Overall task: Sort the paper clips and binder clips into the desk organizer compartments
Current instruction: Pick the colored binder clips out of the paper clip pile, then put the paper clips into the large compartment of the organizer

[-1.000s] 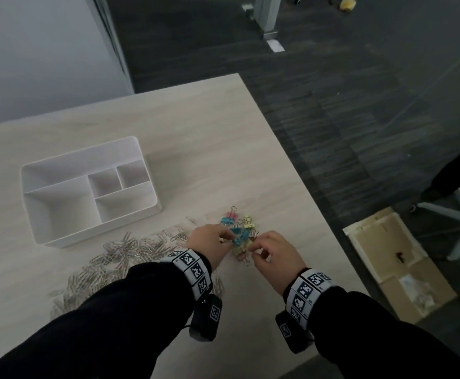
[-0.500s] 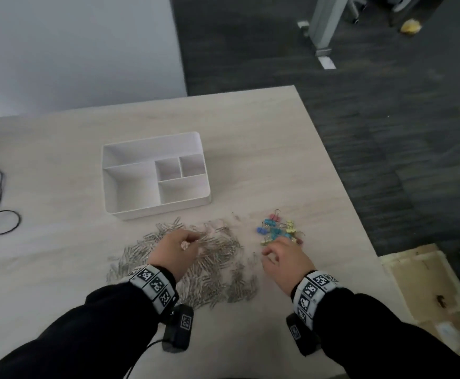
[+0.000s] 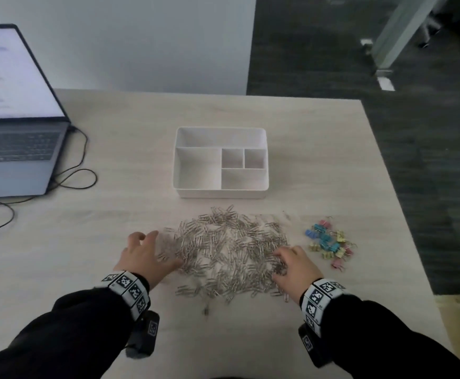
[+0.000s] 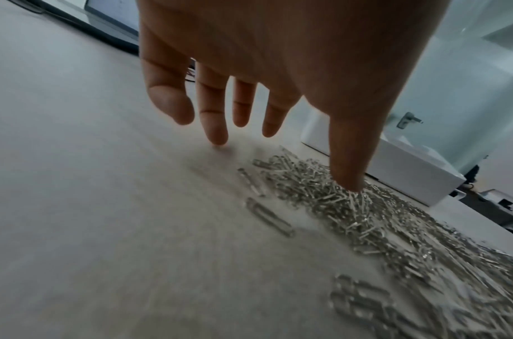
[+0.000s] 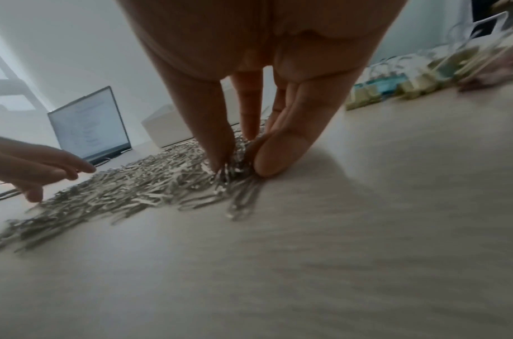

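A wide heap of silver paper clips point(image 3: 223, 247) lies on the table in front of the white desk organizer point(image 3: 220, 192), whose compartments look empty. A small cluster of coloured binder clips point(image 3: 328, 243) sits to the heap's right. My left hand point(image 3: 144, 253) is spread at the heap's left edge, fingers straight, thumb tip touching the paper clips point(image 4: 351, 201). My right hand point(image 3: 291, 265) is at the heap's right edge. In the right wrist view its thumb and fingers point(image 5: 272, 156) pinch a bunch of paper clips point(image 5: 235, 174).
An open laptop point(image 3: 15, 138) with a lit screen stands at the far left, and its black cable point(image 3: 70, 176) loops across the table. The table's right edge point(image 3: 404, 214) runs close to the binder clips. Dark carpet lies beyond it.
My right hand left the binder clips and moved left onto the paper clip heap. My left hand slid to the heap's left edge and spread out. The head view swung left.
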`<action>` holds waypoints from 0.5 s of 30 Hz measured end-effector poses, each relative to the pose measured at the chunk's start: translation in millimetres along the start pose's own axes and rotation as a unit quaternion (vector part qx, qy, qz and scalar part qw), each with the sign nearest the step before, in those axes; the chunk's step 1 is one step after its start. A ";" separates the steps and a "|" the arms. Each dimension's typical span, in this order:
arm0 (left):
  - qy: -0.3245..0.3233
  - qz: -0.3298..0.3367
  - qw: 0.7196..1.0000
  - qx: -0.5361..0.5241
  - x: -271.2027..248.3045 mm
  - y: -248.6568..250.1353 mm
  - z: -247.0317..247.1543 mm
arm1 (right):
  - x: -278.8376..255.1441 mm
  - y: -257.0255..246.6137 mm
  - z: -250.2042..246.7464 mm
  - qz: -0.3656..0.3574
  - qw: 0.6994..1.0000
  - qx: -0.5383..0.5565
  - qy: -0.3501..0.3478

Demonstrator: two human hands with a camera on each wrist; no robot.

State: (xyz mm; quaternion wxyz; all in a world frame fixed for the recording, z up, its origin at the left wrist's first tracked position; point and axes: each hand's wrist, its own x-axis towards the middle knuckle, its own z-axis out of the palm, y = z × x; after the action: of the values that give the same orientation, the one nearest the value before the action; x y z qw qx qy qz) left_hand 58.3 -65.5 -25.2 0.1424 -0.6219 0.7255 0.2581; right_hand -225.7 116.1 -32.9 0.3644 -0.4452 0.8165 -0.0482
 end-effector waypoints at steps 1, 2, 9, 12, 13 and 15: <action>-0.012 0.002 1.000 0.004 -2.9 -4.1 1.4 | 2.8 -4.6 1.5 -0.016 1.000 0.003 -0.004; -0.022 0.007 1.000 0.007 -5.5 -6.5 3.1 | 5.3 -10.3 1.8 -0.031 0.999 0.004 -0.004; -0.048 0.055 0.997 0.024 -5.0 7.9 5.7 | 27.6 -25.6 -14.9 0.033 0.999 -0.011 0.030; -0.045 0.077 0.995 0.034 0.4 23.8 6.9 | 30.3 -30.3 -11.4 0.017 0.998 -0.066 -0.001; -0.048 0.088 0.994 0.042 1.1 28.4 8.5 | 30.7 -31.8 -7.9 0.004 0.997 -0.078 -0.002; -0.054 0.112 0.991 0.057 2.0 35.8 13.1 | 29.7 -36.4 -1.7 -0.023 0.997 -0.078 0.000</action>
State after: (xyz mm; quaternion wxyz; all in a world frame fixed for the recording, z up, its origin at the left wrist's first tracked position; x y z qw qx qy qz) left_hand 21.5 -56.6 -30.0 0.1872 -0.5126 0.7954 0.2639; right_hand -211.6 71.3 -33.5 0.3272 -0.4911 0.8073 0.0073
